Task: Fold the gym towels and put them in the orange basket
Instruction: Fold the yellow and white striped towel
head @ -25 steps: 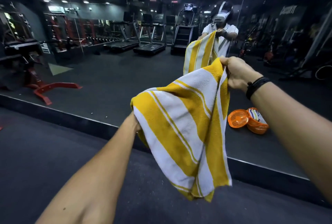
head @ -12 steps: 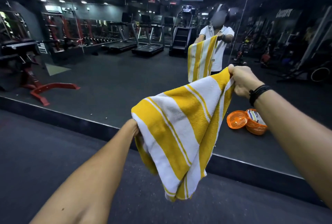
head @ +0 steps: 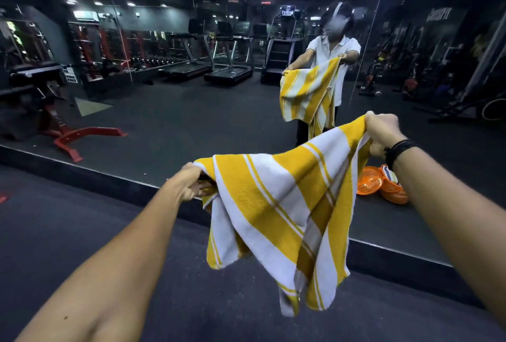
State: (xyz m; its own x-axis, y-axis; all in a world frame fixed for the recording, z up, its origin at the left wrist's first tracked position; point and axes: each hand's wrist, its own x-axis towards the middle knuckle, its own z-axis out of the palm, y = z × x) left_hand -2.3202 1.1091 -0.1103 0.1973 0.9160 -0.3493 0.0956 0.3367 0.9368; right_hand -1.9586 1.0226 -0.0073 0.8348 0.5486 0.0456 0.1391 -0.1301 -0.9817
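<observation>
Both grips are clenched on the same yellow-and-white striped towel: the left hand pinches one top corner at about 9 o'clock of the cloth, and the right hand bunches the opposite corner at about 2 o'clock, higher and farther out. Between them the top edge is stretched taut, so the towel's long axis runs on a slant from lower left up to upper right, and the rest hangs slack in folds toward 6 o'clock above the dark floor. It looks only part folded, so I judge the folding step is in hand. The orange basket sits on the floor at roughly 3 o'clock of the towel, just under the right forearm, with its orange lid touching it on the side toward the towel and striped cloth already inside. The right hand is plainly nearer to it, so placing would favour that side.
</observation>
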